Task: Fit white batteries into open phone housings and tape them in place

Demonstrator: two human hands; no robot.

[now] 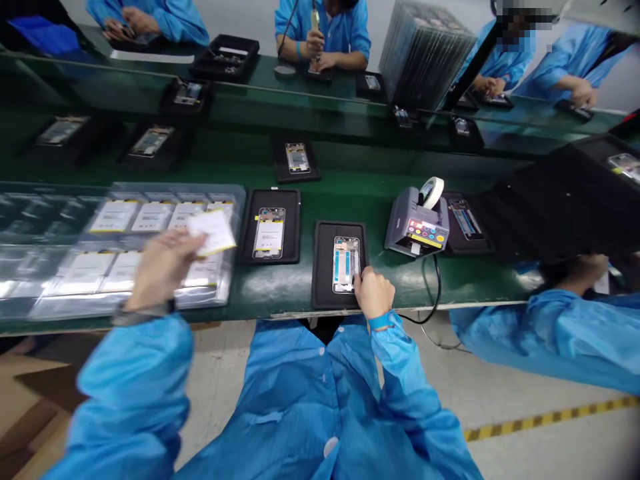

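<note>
My left hand (167, 263) pinches a white phone battery (213, 231) and holds it above the right part of a clear plastic tray (237, 200). Several more batteries (114, 215) lie in that tray's pockets. At the front of the bench, my right hand (374, 292) rests at the lower right edge of an open phone frame (345, 265), its fingers curled against it. Blue strips show inside this frame, which lies on a black foam pad (323, 267). Just left of it, a second phone frame (270, 232) on its own pad has a white battery in it.
A grey tape dispenser (417, 223) stands right of the pads, its cable (437, 293) hanging over the bench edge. Further pads with phone frames (297, 158) sit on the green bench (345, 190). A co-worker's sleeve (560, 333) is at right; other people work opposite.
</note>
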